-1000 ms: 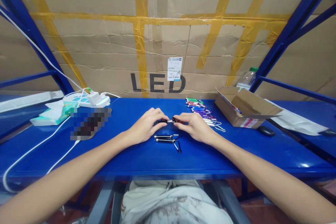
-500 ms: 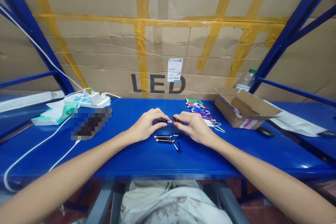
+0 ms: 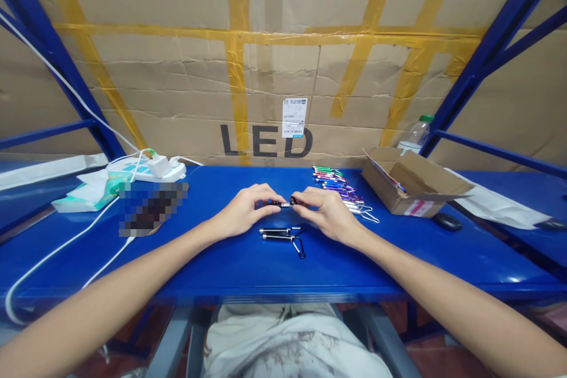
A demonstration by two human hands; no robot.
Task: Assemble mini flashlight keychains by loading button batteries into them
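Between my two hands is a small keychain flashlight (image 3: 286, 205) with a silvery middle section showing. My left hand (image 3: 251, 208) pinches its dark body between thumb and fingers. On the other end, my right hand (image 3: 325, 212) pinches a dark end piece (image 3: 292, 201); whether that piece is joined or apart I cannot tell. Just below my hands, two black keychain flashlights (image 3: 277, 237) with carabiner clips lie on the blue table (image 3: 230, 271). Behind my right hand a row of colored keychain flashlights (image 3: 332, 180), green, red, blue, purple and silver, lies side by side.
To the right stand an open cardboard box (image 3: 411, 183), a black computer mouse (image 3: 447, 222) and a bottle (image 3: 416, 134). At left are a power strip (image 3: 172, 172), a tissue pack (image 3: 86, 195), white cables and a blurred-out object (image 3: 153, 209). A large taped carton (image 3: 195, 88) backs the table.
The view has shifted very slightly. Both hands keep nearly the same pinch on the flashlight, with only a slight change at the fingertips.
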